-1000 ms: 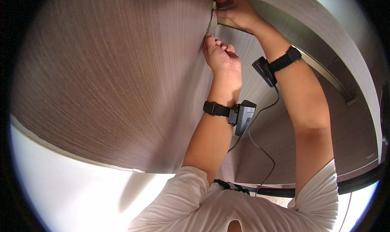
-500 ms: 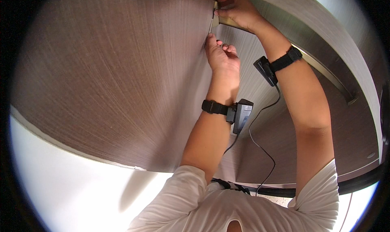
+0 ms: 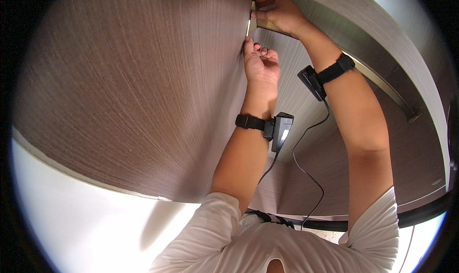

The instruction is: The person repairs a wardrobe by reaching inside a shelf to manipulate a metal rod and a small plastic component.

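Note:
A large brown wood-grain panel (image 3: 134,81) fills the left of the view. Its vertical edge runs up the middle. My left hand (image 3: 260,65) rests against that edge with the fingers curled and the thumb side on the panel. Above it, my right hand (image 3: 279,12) pinches a small pale strip (image 3: 251,24) at the top of the same edge. Both wrists wear black straps, each with a small black device (image 3: 281,131) and a cable hanging down.
Behind the edge lies a lighter grey wood-grain surface (image 3: 291,100) with a metal rail (image 3: 382,89) running diagonally at the right. A white floor or wall (image 3: 71,211) shows at the lower left. My white sleeves are at the bottom.

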Tool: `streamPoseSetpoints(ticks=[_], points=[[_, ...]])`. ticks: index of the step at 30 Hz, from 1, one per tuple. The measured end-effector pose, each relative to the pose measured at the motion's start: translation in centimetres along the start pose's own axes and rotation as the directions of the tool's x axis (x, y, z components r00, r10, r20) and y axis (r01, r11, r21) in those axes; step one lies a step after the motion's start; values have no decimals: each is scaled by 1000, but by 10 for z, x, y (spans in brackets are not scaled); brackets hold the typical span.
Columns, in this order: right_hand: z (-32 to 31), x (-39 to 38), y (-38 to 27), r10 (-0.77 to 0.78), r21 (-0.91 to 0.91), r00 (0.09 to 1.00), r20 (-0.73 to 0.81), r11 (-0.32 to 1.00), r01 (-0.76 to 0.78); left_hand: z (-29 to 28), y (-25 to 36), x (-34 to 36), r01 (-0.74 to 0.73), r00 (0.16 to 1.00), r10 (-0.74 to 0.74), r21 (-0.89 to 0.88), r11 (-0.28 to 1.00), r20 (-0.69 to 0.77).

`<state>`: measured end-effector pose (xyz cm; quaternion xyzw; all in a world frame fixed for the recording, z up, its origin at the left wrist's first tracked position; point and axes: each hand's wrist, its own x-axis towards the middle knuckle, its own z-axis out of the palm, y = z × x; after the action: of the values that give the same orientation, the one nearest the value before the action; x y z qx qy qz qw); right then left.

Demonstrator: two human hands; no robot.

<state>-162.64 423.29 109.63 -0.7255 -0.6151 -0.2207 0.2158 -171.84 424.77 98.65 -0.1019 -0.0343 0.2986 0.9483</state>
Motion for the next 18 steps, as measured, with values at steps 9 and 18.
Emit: streamPoseSetpoints(ticks=[9,18], points=[[-1,-1,-8,-33,19,999,-11,999,34,-3,8,7,88,995,-86,-34,996,56],[-1,1,-11,-21,106,999,36,994,17,-1,13,6,94,993,-93,-10,996,75]])
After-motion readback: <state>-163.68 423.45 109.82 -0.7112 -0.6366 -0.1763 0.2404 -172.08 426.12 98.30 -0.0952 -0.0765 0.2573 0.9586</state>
